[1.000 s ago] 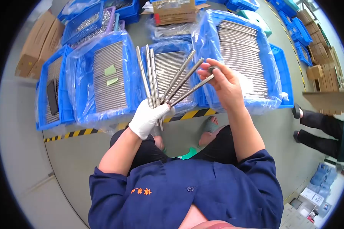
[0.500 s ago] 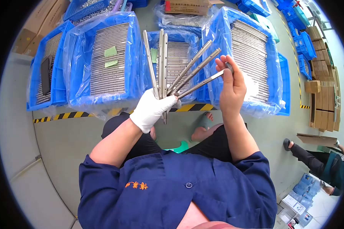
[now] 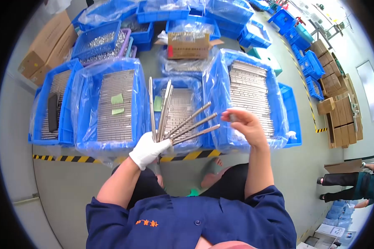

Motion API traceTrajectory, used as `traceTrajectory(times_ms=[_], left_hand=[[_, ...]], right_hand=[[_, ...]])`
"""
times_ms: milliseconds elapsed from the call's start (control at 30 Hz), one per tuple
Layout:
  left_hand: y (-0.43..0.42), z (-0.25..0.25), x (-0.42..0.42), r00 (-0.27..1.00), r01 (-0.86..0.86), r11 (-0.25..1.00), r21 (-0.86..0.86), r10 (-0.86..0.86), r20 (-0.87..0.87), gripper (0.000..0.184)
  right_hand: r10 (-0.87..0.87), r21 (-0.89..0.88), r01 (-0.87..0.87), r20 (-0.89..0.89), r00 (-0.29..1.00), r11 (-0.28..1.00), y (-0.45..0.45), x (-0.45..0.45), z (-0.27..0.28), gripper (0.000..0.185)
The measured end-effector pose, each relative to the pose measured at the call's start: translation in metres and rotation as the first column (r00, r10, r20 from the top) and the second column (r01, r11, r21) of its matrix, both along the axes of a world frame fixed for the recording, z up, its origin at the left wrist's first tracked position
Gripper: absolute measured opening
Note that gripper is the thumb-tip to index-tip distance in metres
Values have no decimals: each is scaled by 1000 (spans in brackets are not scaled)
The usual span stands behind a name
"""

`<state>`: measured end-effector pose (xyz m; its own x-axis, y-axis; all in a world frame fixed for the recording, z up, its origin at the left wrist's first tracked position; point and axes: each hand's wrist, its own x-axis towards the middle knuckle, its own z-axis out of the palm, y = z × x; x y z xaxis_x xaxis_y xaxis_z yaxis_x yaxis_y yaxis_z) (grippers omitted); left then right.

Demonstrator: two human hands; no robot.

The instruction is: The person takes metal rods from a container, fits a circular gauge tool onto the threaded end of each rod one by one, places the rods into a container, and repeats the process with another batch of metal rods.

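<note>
My left hand (image 3: 147, 150), in a white glove, is closed around the lower ends of several slim metal rails (image 3: 191, 125) with small holes along them. The rails fan out, some pointing up and others to the right. Bare, my right hand (image 3: 251, 128) pinches a small grey piece (image 3: 233, 118) between thumb and fingers, just right of the lowest rails' tips and apart from them. What the grey piece is, I cannot make out. Behind the hands, a blue crate (image 3: 198, 83) and a plastic-lined blue crate (image 3: 281, 103) hold rows of similar rails.
More blue crates of rails (image 3: 115, 87) stand at the left, one with a dark block (image 3: 52, 112) on top. A cardboard box (image 3: 188, 46) sits behind. Striped floor tape (image 3: 195, 155) runs before the crates. Another person (image 3: 353, 180) is at far right.
The view has tilted up, showing more crates at the back. My right hand has come away from the rail tip it was touching. My left hand still grips the rails.
</note>
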<state>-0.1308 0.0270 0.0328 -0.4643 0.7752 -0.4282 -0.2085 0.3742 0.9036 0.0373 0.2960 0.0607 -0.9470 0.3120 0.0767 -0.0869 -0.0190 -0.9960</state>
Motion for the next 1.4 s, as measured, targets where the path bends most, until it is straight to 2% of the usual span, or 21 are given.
traceTrajectory(times_ms=[67,267,300,400,500,633,700,733,800,867,900,933,967,1000,1067,1200,1300,1400], left_hand=[[0,2,4,1000,-21,1000,15,21,16,19],[2,-2,10,991,122,993,-5,-122,-59,24],[2,-1,10,986,146,989,-23,-148,-77,24],[1,0,11,989,140,990,-10,-140,-48,26],[2,1,11,988,153,988,-11,-153,-31,26],[1,0,12,988,139,990,-39,-141,-63,25],[2,4,12,986,140,986,-90,-147,-84,25],[1,1,12,990,120,993,-18,-121,-71,17],[2,-2,12,995,89,996,-12,-89,-48,22],[2,-12,10,1000,24,999,34,-24,-6,22],[2,-14,8,998,38,999,28,-37,-45,23],[3,-14,8,982,13,999,-38,-20,-187,23],[2,-15,7,982,16,999,-34,-22,-187,23],[1,-15,8,981,17,1000,-26,-22,-190,23],[0,-13,10,992,47,998,-37,-51,-117,19],[6,-10,14,983,140,986,-94,-150,-109,17],[6,-5,17,988,127,984,-125,-137,-71,16],[5,-8,16,978,160,981,-112,-173,-114,17]], right_hand=[[-94,-114,85,-71,993,990,7,3,3,37],[102,-196,-101,-5,995,975,-14,-2,3,37],[60,-177,-52,37,998,983,-16,-1,3,38],[103,-178,-85,90,991,980,-14,2,8,36],[106,-252,-90,52,993,964,-16,3,8,37],[62,96,-64,26,998,993,-22,2,12,38],[19,23,-21,87,996,1000,-25,0,10,37],[-6,-20,9,125,992,1000,-28,1,7,36],[-23,40,20,68,997,999,-30,-3,3,39],[-19,104,8,111,994,995,-28,-5,3,38],[-20,53,14,126,992,998,-28,-2,1,36],[-22,16,20,126,992,1000,-24,-3,0,34],[-22,-27,26,132,991,999,-20,-2,0,33],[-42,-39,46,94,995,998,-7,0,1,30],[-181,-71,191,128,975,979,0,-3,3,28],[11,-276,23,121,993,961,-10,-11,-12,27],[37,-298,-17,61,997,954,-12,-10,-11,27],[12,-124,8,154,988,992,-12,-7,-4,28]])
